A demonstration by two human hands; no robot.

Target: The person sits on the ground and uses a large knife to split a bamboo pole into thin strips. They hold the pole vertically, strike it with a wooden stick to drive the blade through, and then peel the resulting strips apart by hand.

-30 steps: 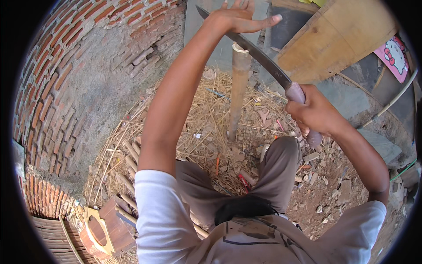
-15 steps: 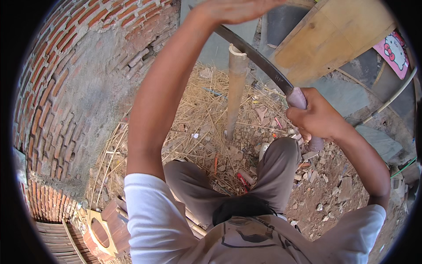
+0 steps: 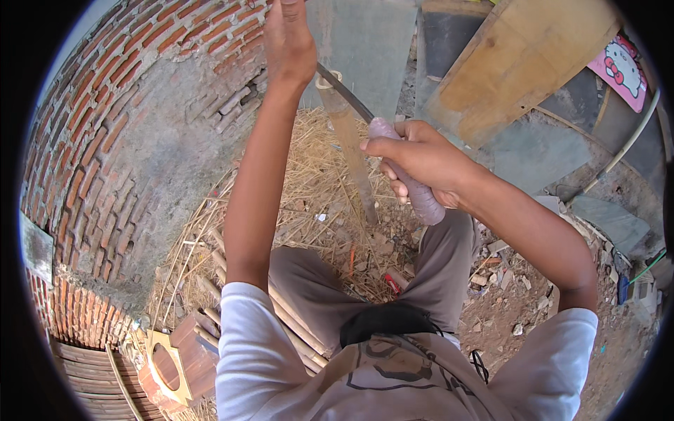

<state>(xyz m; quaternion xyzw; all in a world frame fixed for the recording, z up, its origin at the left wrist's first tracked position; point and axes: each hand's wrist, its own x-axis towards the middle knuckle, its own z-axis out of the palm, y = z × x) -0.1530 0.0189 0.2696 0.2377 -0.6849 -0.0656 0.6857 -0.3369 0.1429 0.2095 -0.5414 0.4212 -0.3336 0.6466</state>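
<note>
Right hand (image 3: 414, 158): clenched on the knife handle (image 3: 414, 186).
Left hand (image 3: 288, 38): on the blade (image 3: 344, 92), grip unclear.
Bamboo stick (image 3: 351, 144): looks stiff, light; hold it low.

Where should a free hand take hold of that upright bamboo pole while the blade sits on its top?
Probably mid-shaft on the bamboo pole, coming from the brick-wall side. It stands nearly upright with its cut top under the knife blade, and the right hand works the handle from the other side; the left hand is up by the blade tip.
</note>
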